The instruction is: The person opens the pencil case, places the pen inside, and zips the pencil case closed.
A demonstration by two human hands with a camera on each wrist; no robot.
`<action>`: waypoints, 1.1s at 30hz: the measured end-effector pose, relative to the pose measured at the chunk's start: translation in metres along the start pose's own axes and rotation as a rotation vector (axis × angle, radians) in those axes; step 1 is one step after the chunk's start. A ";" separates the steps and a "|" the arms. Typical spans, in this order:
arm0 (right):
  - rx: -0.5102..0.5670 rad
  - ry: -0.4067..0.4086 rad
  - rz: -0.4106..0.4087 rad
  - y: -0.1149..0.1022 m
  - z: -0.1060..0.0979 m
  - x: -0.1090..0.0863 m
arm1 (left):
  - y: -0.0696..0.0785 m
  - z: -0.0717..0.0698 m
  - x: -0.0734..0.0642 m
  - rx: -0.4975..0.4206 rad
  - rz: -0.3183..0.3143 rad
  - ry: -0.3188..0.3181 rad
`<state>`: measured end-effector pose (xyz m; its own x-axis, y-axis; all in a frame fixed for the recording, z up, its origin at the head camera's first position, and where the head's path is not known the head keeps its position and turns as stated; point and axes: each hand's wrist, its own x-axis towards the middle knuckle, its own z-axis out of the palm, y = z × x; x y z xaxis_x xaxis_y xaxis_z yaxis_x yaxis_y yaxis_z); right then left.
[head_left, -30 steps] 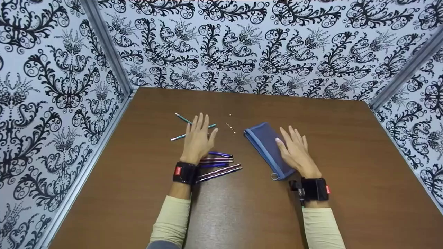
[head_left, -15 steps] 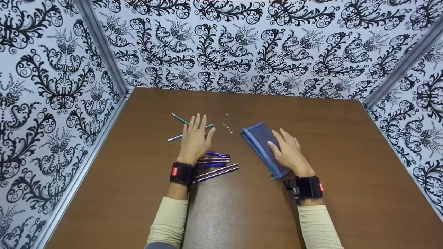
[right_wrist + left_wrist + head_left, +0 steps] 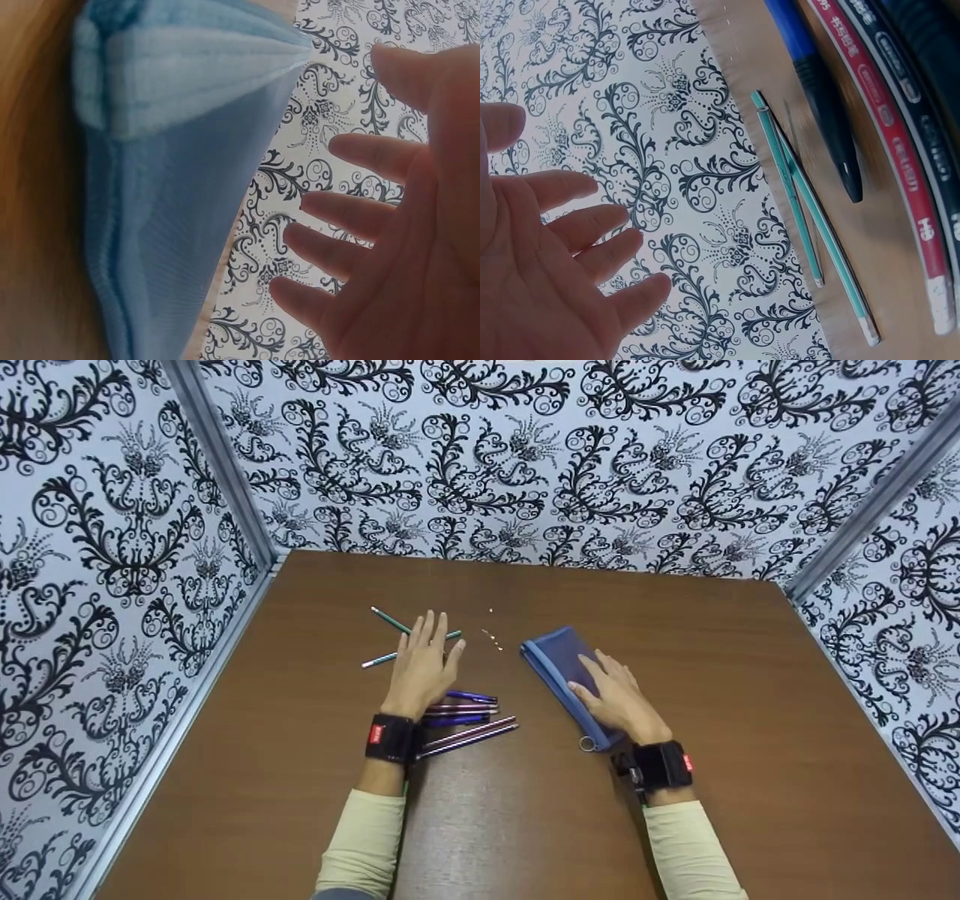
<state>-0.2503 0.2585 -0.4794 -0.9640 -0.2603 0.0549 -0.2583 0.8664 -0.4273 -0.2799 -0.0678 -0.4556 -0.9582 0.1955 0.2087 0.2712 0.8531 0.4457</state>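
My left hand (image 3: 424, 671) hovers with fingers spread above the pencils and pens at the left, holding nothing. Two green pencils (image 3: 829, 251) lie crossed beyond its palm, partly hidden by it in the head view. Near its wrist lie blue pens (image 3: 472, 697) beside red-striped and dark pencils (image 3: 480, 736); the left wrist view shows a red pencil (image 3: 889, 124) with a white end. A blue zippered pencil case (image 3: 559, 652) lies slantwise at centre right. Over its right side is my right hand (image 3: 619, 696), fingers extended and apart from the case in the right wrist view.
Small bright specks (image 3: 493, 640) dot the brown table (image 3: 675, 615) between the green pencils and the case. A metal ring (image 3: 588, 744) hangs at the case's near end. Patterned panels (image 3: 495, 457) with grey metal posts stand along the back and sides.
My right hand has shifted left and lower, nearer the pencil case's zipper side. The left hand keeps nearly the same place over the pens, and the head view has shifted slightly.
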 end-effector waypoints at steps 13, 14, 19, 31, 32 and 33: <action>-0.012 -0.010 -0.032 0.001 0.001 0.004 | 0.002 -0.002 -0.003 -0.017 -0.006 -0.050; -0.014 -0.008 -0.036 0.001 0.000 0.004 | 0.002 -0.002 -0.002 -0.016 -0.007 -0.054; -0.034 -0.014 -0.039 0.001 -0.003 0.006 | 0.001 -0.003 -0.001 -0.003 -0.007 -0.061; -0.032 -0.054 -0.031 0.005 0.000 0.006 | 0.001 -0.003 -0.002 -0.036 -0.016 -0.086; -0.034 -0.057 -0.030 0.005 0.001 0.006 | 0.001 -0.002 -0.002 -0.035 -0.017 -0.087; -0.035 -0.059 -0.028 0.006 0.001 0.006 | 0.001 -0.001 -0.003 -0.034 -0.015 -0.088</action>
<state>-0.2570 0.2613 -0.4827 -0.9512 -0.3084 0.0126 -0.2881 0.8725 -0.3947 -0.2769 -0.0680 -0.4543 -0.9661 0.2257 0.1251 0.2581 0.8396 0.4780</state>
